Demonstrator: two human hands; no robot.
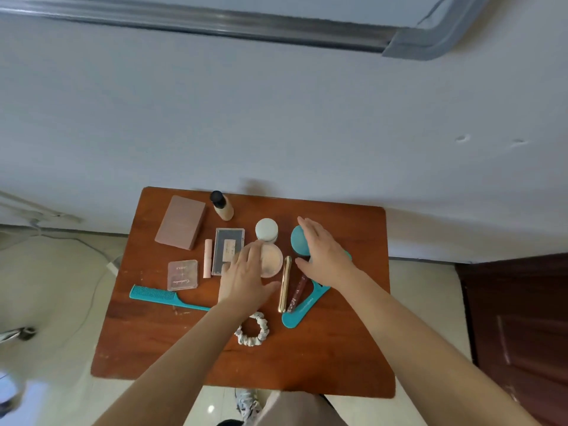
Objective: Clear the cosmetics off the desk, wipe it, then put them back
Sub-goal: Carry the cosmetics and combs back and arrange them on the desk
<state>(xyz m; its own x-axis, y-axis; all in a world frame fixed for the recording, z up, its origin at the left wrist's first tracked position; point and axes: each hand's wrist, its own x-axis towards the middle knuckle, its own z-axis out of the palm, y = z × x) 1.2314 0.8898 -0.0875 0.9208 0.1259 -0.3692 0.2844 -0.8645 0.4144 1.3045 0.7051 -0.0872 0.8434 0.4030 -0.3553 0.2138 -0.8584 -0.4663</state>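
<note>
My desk is brown wood, smooth and a little shiny, with small scratches near the comb, which is blue-green plastic. The scrunchie is soft, wrinkly cloth, the long clip looks like shiny gold metal, and the little case is see-through plastic. The pink box looks matt, like card.
</note>
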